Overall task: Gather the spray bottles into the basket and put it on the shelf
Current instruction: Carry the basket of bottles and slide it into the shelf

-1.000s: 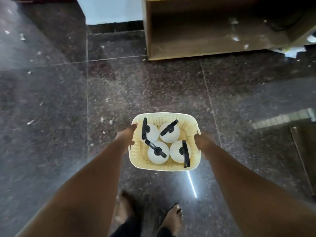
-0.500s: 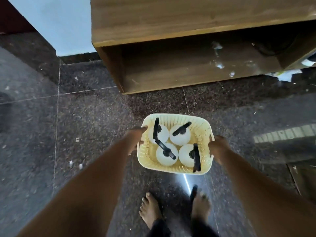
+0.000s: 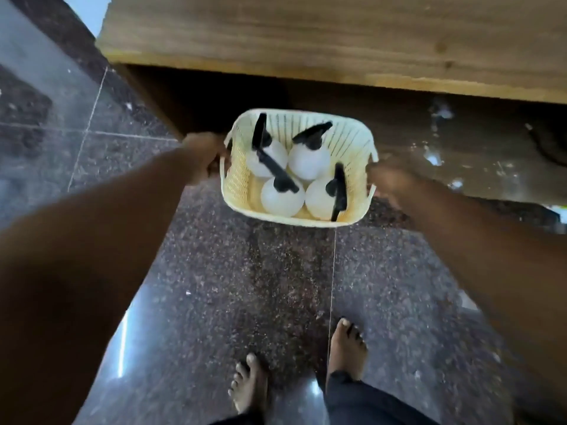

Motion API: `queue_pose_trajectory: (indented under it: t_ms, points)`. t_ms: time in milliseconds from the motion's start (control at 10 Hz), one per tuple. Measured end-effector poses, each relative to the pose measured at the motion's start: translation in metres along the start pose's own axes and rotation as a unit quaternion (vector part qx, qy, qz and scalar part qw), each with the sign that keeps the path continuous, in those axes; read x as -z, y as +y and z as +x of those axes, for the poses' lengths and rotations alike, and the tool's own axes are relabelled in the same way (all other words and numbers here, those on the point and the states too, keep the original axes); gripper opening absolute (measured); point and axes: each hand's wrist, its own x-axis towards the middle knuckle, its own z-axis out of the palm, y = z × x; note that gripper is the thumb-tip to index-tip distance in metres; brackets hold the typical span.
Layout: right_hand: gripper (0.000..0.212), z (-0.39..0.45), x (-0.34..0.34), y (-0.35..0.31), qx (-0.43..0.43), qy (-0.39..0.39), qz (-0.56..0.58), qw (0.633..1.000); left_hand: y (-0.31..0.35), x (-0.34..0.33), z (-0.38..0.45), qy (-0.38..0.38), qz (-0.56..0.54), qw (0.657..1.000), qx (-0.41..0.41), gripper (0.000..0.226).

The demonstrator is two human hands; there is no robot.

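I hold a cream slatted plastic basket (image 3: 352,142) in the air in front of me. My left hand (image 3: 204,157) grips its left rim and my right hand (image 3: 388,182) grips its right rim. Inside stand several white spray bottles (image 3: 308,162) with black trigger heads, packed close together. The basket hangs at the front edge of a low wooden shelf unit (image 3: 337,41), just below its top board and before the dark open compartment (image 3: 214,93).
The floor is dark polished speckled stone (image 3: 245,286) with pale grout lines. My bare feet (image 3: 348,348) stand below the basket. White scraps and a dark cable lie on the shelf's lower board (image 3: 460,142) at the right.
I have walked up to the shelf with the basket. The wooden unit now fills the top of the view, and the basket has risen to the compartment's opening.
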Motion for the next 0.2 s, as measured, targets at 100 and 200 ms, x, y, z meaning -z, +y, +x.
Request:
queue_pose_trajectory:
  t_ms: [100,200]
  points:
    - [0.019,0.039,0.002,-0.024,0.031,-0.011,-0.027,0.999,0.016,-0.006,0.021,0.011,-0.017,1.0,-0.022,0.026]
    - [0.026,0.072,-0.011,-0.038,0.064,-0.02,-0.038,0.997,0.024,-0.01,0.054,-0.003,-0.053,0.997,-0.058,0.031]
